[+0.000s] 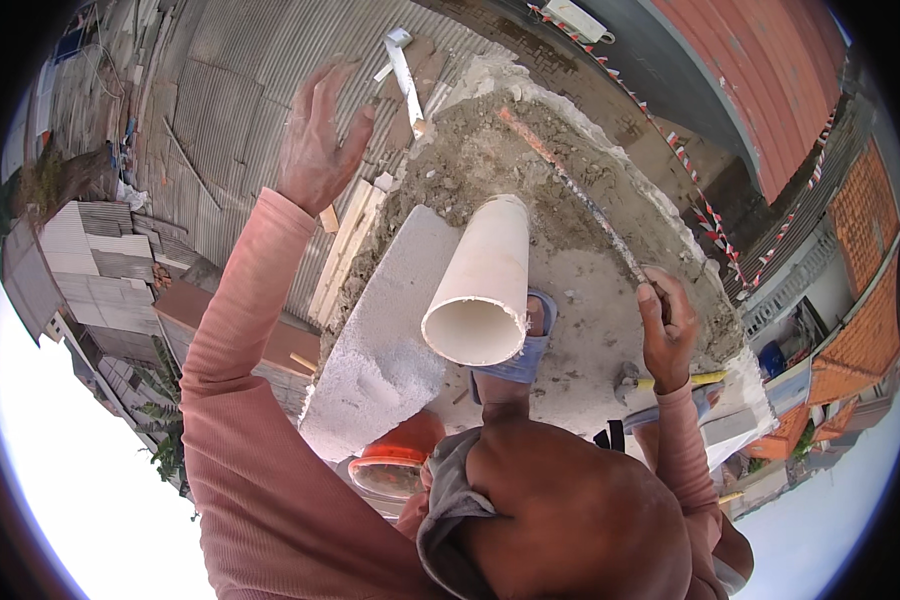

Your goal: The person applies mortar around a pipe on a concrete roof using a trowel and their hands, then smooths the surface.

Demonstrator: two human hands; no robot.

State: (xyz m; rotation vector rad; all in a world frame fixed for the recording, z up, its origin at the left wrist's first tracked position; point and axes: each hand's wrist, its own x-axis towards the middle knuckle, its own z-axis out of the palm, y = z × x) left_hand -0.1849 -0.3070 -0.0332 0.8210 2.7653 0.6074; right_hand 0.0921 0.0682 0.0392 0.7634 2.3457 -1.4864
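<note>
My left hand [320, 140] is raised over the roof side, dusty, its fingers apart and holding nothing. In my right hand [668, 330], the fingers close around the near end of a thin, rusty rod [580, 195] crusted with mortar. The rod's far end rests on or just above rough grey mortar [470, 135]. Between my hands a white plastic pipe [480, 270] stands up, its round mouth facing me. Left of the pipe lies a pale aerated concrete block [400, 310].
A hammer with a yellow handle [675, 382] lies below my right hand. An orange bucket [400, 445] is beside the block. A foot in a blue sandal [525, 360] is by the pipe. Corrugated roofing [230, 110] drops away left; a silver metal strip [404, 80] lies beyond the mortar.
</note>
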